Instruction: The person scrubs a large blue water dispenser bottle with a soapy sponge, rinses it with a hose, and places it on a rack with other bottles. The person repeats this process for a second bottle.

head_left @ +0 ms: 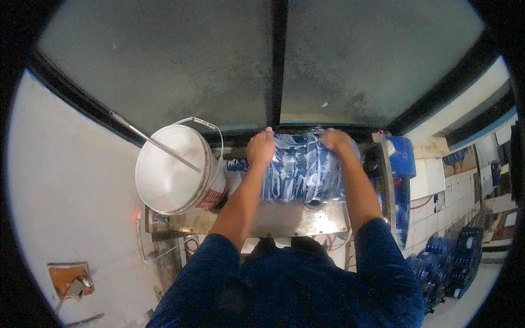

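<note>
**Slick blue bottle (303, 169)**

It lies sideways on the metal bench (284, 218), streaked with foam (313, 179): likely stiff, slippery, light if empty, best held by its ends. The left grip (260, 148) touches its left end, the right grip (335, 140) its upper right; whether either clasps, I cannot tell.

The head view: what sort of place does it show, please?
Probably a washing area for large water bottles: a blue bottle, streaked white as if with foam, lies at a metal bench, a white bucket is to its left, and more blue bottles are at the lower right.
</note>
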A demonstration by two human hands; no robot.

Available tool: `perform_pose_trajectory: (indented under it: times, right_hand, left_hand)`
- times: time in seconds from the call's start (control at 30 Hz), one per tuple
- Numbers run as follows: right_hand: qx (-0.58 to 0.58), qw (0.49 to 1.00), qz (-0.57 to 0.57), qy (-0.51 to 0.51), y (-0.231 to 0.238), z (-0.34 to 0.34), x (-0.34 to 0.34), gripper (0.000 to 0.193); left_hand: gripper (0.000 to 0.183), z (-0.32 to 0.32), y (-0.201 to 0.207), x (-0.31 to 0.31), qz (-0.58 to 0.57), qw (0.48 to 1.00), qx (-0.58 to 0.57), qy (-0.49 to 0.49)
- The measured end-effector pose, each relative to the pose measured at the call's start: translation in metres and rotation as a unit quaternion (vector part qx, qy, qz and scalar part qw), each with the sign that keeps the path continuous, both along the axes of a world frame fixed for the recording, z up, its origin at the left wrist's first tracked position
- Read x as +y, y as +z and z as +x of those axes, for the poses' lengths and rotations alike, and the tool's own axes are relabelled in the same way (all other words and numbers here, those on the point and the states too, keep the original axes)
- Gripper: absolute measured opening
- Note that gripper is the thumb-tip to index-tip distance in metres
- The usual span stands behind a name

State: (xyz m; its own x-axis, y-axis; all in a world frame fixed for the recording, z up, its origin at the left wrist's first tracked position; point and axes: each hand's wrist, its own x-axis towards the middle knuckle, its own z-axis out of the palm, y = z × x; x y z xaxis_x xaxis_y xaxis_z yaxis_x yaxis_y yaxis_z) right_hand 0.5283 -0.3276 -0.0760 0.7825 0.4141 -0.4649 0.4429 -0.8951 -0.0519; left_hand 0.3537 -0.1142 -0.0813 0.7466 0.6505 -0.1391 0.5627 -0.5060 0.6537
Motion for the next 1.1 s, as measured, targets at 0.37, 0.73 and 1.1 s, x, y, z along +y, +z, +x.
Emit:
perform_pose_trajectory:
  times: [0.37,0.73,1.1]
  right_hand:
    - [-0.320,0.909,0.259,-0.064,-0.001,-0.110,-0.120,0.048]
    - [-0.032,0.982,0.035,-0.181,0.022,0.012,-0.031,0.054]
    - [-0.225,0.924,0.296,-0.094,0.020,-0.064,-0.081,0.057]
  left_hand:
    - [0.064,-0.004,0.003,-0.008,0.067,0.997,0.018,-0.032]
    - [0.062,-0.108,-0.021,-0.053,0.138,0.964,-0.215,-0.070]
    - [0.092,-0.200,-0.236,-0.119,0.205,0.946,-0.249,-0.036]
